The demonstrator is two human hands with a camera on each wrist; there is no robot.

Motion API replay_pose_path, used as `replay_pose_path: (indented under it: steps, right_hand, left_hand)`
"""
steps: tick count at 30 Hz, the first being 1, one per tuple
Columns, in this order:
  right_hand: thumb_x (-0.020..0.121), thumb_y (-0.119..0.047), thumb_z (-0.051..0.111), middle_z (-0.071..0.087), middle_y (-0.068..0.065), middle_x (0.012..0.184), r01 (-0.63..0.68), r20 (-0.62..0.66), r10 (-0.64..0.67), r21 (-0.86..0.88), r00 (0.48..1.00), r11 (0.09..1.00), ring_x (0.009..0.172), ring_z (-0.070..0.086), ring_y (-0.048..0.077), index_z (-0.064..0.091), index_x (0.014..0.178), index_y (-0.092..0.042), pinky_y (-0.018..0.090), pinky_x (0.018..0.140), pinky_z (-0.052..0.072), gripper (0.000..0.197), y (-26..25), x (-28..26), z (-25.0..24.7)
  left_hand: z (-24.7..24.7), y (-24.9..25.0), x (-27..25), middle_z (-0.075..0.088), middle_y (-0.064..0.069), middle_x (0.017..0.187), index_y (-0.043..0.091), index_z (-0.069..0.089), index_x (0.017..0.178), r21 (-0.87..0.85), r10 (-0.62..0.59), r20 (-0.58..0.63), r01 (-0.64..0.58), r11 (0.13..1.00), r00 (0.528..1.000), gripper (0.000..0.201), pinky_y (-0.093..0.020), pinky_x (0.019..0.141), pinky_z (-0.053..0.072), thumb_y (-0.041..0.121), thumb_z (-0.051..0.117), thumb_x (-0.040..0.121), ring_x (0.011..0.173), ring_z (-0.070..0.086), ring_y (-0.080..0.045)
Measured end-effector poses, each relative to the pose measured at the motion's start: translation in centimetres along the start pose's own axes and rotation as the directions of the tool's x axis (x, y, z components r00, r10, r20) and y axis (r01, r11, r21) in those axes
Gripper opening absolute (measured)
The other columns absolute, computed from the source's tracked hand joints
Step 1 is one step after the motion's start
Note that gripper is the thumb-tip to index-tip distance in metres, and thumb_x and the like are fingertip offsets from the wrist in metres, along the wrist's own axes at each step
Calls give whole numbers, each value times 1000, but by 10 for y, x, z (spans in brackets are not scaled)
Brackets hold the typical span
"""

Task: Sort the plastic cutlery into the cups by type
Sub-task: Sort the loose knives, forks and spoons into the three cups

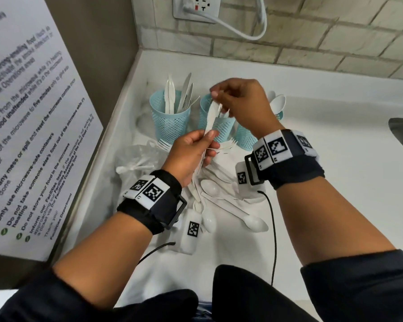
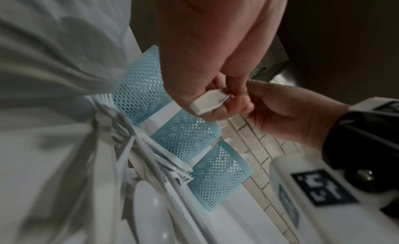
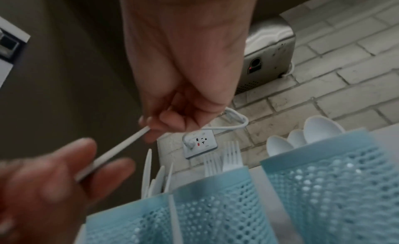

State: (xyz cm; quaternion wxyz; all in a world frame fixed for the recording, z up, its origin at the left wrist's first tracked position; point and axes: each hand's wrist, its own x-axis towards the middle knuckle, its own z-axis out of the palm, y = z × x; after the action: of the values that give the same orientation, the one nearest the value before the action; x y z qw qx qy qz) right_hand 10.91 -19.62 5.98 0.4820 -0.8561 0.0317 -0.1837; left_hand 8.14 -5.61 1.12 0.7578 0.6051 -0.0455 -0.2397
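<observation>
1. White plastic cutlery piece (image 1: 210, 117) held in the air between both hands, slanted, above the middle cup; type not clear, edge-on in the wrist views.
2. Right hand (image 1: 240, 102) pinches its upper end with thumb and fingertips curled on it, up over the cups.
3. Left hand (image 1: 192, 152) grips the lower end, fingers curled round it; it also clutches a bunch of other white cutlery (image 1: 197, 180) that hangs down under the palm.
4. Hands are apart, joined only by the piece; left is nearer the person, right farther toward the wall.
5. Three blue mesh cups in a row near the back of the white worktop (image 1: 335, 182): left cup (image 1: 170, 119) has knives standing in it, middle cup (image 1: 215, 126) has forks, right cup (image 1: 246, 138) has spoons (image 1: 277, 103), partly behind the right wrist.
6. Right wrist view: fork tines (image 3: 231, 155) stick up above the middle cup rim, spoon bowls above the right one.
7. Loose pile under the hands on the worktop: spoons (image 1: 254, 221), forks (image 1: 162, 145) lying by the cup bases.
8. Clear plastic bag (image 1: 135, 163) with more cutlery inside, left of the pile, near the corner.
9. Printed notice (image 1: 33, 126) on the left wall; tiled back wall with socket (image 1: 197, 6) and white cable plugged in.
</observation>
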Motion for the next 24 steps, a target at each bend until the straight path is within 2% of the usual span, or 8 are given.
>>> replay_pose_path:
  steps: [2, 5, 9, 12, 15, 20, 22, 24]
  right_hand:
    - [88, -8, 59, 60, -3, 65, 35, -188, -13, 116, 982, 993, 42, 52, 0, 65, 89, -12, 15, 43, 42, 7, -7, 9, 0]
    - [91, -8, 54, 60, -5, 67, 149, -434, -48, 202, 899, 968, 46, 53, 3, 61, 85, -17, 20, 48, 48, 13, -24, 23, -5]
    - [91, -8, 53, 58, -8, 65, 319, -522, -190, 168, 831, 933, 50, 55, 5, 59, 87, -17, 25, 52, 52, 11, -41, 34, 4]
    - [88, -9, 54, 58, -10, 66, 343, -426, -284, 66, 859, 937, 52, 56, 4, 65, 90, -12, 24, 54, 52, 12, -38, 37, 26]
    - [87, -14, 55, 67, -3, 73, 323, -229, -341, -114, 912, 940, 60, 60, 6, 71, 96, -2, 26, 65, 53, 21, -27, 36, 45]
    - [90, -18, 58, 70, 10, 110, 301, 129, -273, -388, 953, 871, 104, 66, 20, 68, 112, -9, 19, 93, 43, 26, -15, 31, 52]
    - [89, -19, 61, 69, 10, 113, 264, 170, -213, -388, 962, 883, 105, 65, 18, 65, 118, -12, 17, 95, 40, 30, -14, 29, 48]
    - [85, -17, 65, 70, 9, 111, 216, 89, -198, -305, 976, 928, 94, 67, 17, 65, 118, -12, 19, 91, 45, 33, -14, 28, 39]
  left_hand:
    - [-5, -2, 0, 60, 7, 66, 18, 64, 86, 8, -5, -58, 6, 1000, 998, 12, -10, 50, 43, 18, 55, 93, 52, 52, 1]
    - [-16, -7, 3, 59, 3, 71, 12, 63, 93, 46, 13, -196, -4, 999, 981, 9, -12, 55, 45, 9, 54, 92, 60, 51, -4]
    - [-26, -15, 7, 62, -2, 87, 2, 60, 113, 269, 43, -276, 34, 963, 960, 25, -26, 84, 48, 1, 56, 88, 76, 55, -10]
    - [-26, -21, 5, 61, -8, 105, 5, 60, 116, 506, 36, -205, 75, 859, 978, 29, -31, 97, 45, 9, 59, 88, 96, 57, -19]
    - [-22, -23, 2, 57, -9, 123, 12, 52, 128, 742, -38, -68, 76, 666, 997, 38, -24, 95, 41, 21, 56, 91, 109, 54, -21]
    - [-14, -32, 6, 40, -17, 139, 14, 34, 140, 978, -133, -6, 34, 205, 991, 57, -38, 111, 27, 42, 47, 92, 132, 32, -32]
    - [-11, -33, 7, 26, -19, 142, 15, 29, 142, 983, -134, -39, 62, 174, 990, 61, -39, 115, 20, 44, 46, 92, 134, 22, -35]
    - [-9, -33, 7, 18, -17, 141, 17, 26, 143, 972, -112, -56, 80, 223, 992, 61, -39, 114, 21, 42, 47, 92, 132, 18, -34]
